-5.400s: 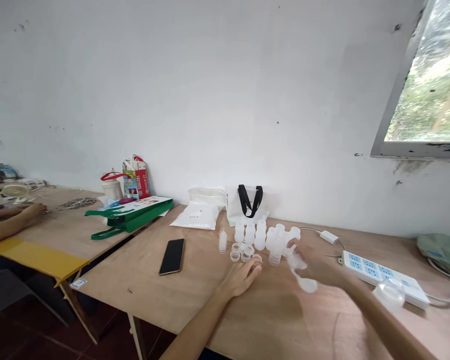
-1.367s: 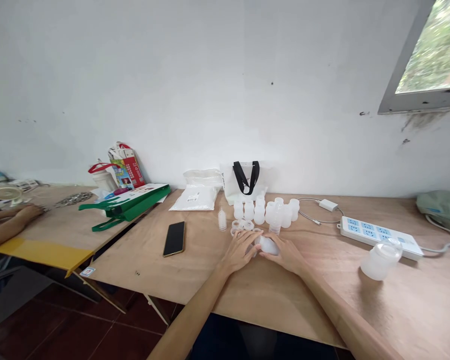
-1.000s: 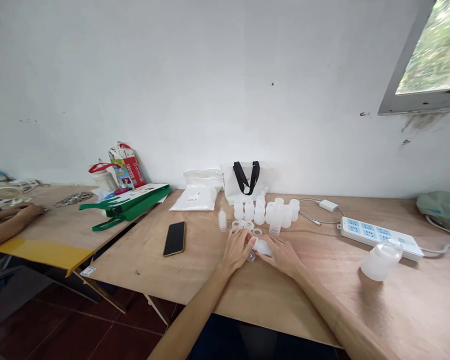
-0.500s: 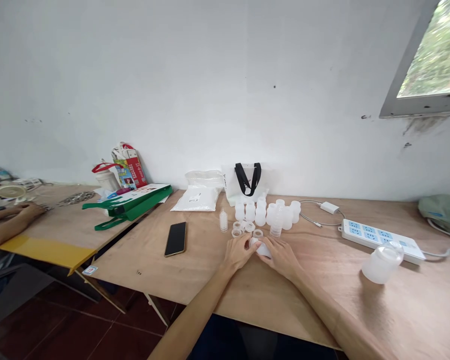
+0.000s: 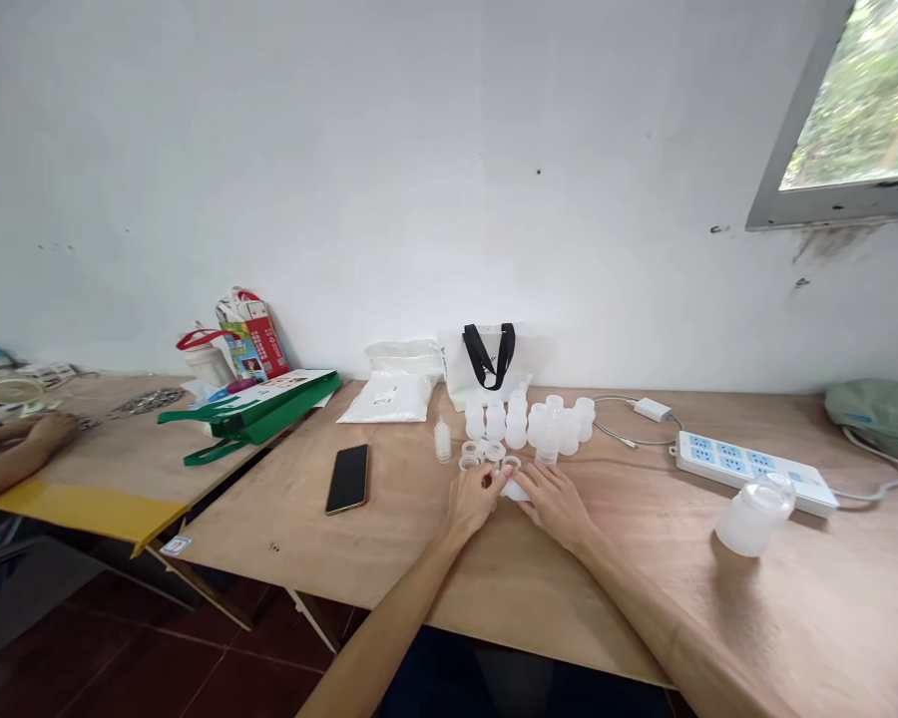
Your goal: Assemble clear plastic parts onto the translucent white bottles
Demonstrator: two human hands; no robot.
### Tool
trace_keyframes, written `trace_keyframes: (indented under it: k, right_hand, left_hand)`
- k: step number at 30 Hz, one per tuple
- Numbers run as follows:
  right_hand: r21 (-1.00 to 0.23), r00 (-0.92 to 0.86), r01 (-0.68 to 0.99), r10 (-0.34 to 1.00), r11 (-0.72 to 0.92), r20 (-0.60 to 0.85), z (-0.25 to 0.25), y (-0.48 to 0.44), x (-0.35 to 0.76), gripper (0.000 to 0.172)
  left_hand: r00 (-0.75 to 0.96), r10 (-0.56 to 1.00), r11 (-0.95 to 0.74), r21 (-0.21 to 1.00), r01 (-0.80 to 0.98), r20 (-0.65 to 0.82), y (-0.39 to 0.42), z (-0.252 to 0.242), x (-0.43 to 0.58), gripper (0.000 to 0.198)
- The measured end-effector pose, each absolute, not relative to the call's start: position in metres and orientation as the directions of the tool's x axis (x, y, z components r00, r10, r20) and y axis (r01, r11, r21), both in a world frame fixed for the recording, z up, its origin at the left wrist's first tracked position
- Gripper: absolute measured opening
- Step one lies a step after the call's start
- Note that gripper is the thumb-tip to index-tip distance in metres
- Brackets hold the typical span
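A small white plastic bottle (image 5: pixel 514 490), partly covered by fingers, lies low over the table between my two hands. My left hand (image 5: pixel 470 501) closes on its left end, thumb and fingertips drawn in. From the other side my right hand (image 5: pixel 558 505) wraps its fingers over the bottle. Just beyond my fingertips are several clear plastic rings (image 5: pixel 486 451). Behind them stands a cluster of white translucent bottles (image 5: pixel 516 424), with a clear ribbed bottle (image 5: pixel 546 444) in front. A narrow clear bottle (image 5: pixel 442 441) stands upright to the left.
A phone (image 5: pixel 348 479) lies left of my arms. Toward the wall are a white plastic packet (image 5: pixel 387 397) and a white bag with black handles (image 5: pixel 456 369). At right are a power strip (image 5: pixel 752 472) and a larger translucent bottle (image 5: pixel 748 521). Another person's hand (image 5: pixel 51 431) rests at far left.
The whole view has shifted slightly. My hands remain together on the bottle, and the fingers of my right hand have shifted a little over it.
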State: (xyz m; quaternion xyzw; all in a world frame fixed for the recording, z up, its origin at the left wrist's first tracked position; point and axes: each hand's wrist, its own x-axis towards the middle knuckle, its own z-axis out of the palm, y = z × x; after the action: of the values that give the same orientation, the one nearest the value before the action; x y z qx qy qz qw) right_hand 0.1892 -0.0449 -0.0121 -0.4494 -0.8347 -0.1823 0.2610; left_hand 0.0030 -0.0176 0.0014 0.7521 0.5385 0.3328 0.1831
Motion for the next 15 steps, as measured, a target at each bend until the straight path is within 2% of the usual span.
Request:
trace_keyframes:
  k: [2, 4, 7, 11, 13, 15]
  right_hand:
    - [0.122, -0.474, 0.849, 0.638, 0.514, 0.607, -0.011, -0.045, 0.187, 0.043]
    - [0.111, -0.463, 0.852, 0.637, 0.512, 0.616, -0.011, -0.045, 0.188, 0.045]
    - [-0.022, -0.402, 0.848, 0.67, 0.53, 0.625, -0.014, -0.044, 0.195, 0.043]
    - [-0.202, -0.362, 0.802, 0.725, 0.563, 0.586, -0.019, -0.042, 0.205, 0.041]
    - [-0.195, -0.384, 0.795, 0.724, 0.575, 0.573, -0.019, -0.042, 0.207, 0.042]
    - [-0.117, -0.426, 0.803, 0.701, 0.584, 0.573, -0.018, -0.041, 0.205, 0.044]
  left_hand:
    - [0.171, 0.944, -0.32, 0.65, 0.689, 0.284, -0.017, 0.0, 0.003, 0.06]
    - [0.185, 0.942, -0.33, 0.676, 0.659, 0.28, -0.017, 0.0, 0.0, 0.058]
    - [0.31, 0.901, -0.429, 0.734, 0.527, 0.304, -0.019, 0.001, -0.007, 0.046]
    - [0.456, 0.838, -0.498, 0.76, 0.418, 0.299, -0.021, 0.001, -0.01, 0.05]
    - [0.435, 0.853, -0.485, 0.749, 0.453, 0.289, -0.02, -0.001, -0.008, 0.043]
    - [0.346, 0.89, -0.445, 0.733, 0.514, 0.298, -0.016, -0.003, -0.004, 0.044]
